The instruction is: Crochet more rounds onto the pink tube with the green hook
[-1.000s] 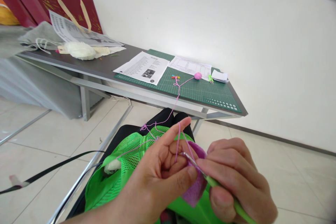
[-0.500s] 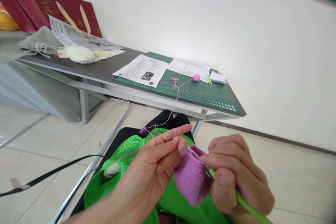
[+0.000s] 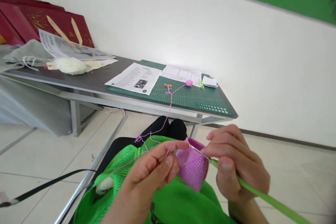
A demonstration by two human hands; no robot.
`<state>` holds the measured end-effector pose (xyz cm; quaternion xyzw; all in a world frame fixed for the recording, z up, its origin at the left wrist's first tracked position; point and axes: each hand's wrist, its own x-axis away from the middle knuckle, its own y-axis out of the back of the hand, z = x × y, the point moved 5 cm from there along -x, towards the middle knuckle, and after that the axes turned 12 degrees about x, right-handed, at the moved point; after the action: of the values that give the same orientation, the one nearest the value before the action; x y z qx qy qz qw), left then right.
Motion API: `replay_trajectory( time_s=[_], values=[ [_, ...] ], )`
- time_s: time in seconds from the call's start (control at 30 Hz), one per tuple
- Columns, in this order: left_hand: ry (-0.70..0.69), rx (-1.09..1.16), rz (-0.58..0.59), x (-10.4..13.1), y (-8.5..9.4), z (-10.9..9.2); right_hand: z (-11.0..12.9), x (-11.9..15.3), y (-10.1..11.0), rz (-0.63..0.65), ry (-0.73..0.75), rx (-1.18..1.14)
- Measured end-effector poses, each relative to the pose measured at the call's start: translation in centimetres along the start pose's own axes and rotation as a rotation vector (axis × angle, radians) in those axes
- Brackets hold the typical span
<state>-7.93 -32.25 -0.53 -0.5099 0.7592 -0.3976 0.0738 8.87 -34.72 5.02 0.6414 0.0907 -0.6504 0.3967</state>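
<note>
A pink crocheted piece, shaped like a small open pouch, hangs between my hands above my lap. My left hand pinches pink yarn, which loops over the index finger, and its fingers touch the left edge of the piece. In my right hand is a crochet hook with a green handle. The hook's metal tip lies at the top rim of the piece, close to my left index fingertip. Pink yarn runs from the table down to my lap.
Ahead stands a dark table with a green cutting mat, printed sheets, a small pink yarn ball and clips. White yarn and dark red bags are at the left. Another white ball rests on my lap.
The view has shifted a little. My left index finger has bent down towards the hook tip, and the piece has turned slightly. The hook handle shows more fully at the right.
</note>
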Motion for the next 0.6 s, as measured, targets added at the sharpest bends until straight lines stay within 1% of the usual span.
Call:
replay_trajectory(
  time_s=[0.1, 0.17, 0.23, 0.3, 0.4, 0.47, 0.6],
  values=[
    [-0.167, -0.182, -0.042, 0.0, -0.1, -0.5, -0.4, -0.7, -0.3, 0.076, -0.212, -0.161],
    [-0.29, -0.31, -0.06, -0.1, -0.5, -1.0, -0.4, -0.9, -0.6, 0.147, -0.299, -0.231],
    [-0.415, -0.427, -0.023, -0.1, -1.3, -1.5, -0.1, -1.0, -0.9, 0.201, -0.313, -0.232],
    [-0.502, -0.506, 0.066, -0.2, -2.1, -1.7, 0.2, -1.3, -1.1, 0.228, -0.292, -0.218],
    [-0.517, -0.537, 0.178, -0.5, -2.5, -1.6, 0.7, -1.6, -1.4, 0.253, -0.253, -0.223],
    [-0.507, -0.516, 0.19, -0.5, -2.2, -1.4, 0.8, -1.6, -1.6, 0.264, -0.259, -0.263],
    [-0.513, -0.521, 0.168, -0.3, -1.5, -1.6, 0.4, -1.4, -1.8, 0.327, -0.286, -0.4]
  ],
)
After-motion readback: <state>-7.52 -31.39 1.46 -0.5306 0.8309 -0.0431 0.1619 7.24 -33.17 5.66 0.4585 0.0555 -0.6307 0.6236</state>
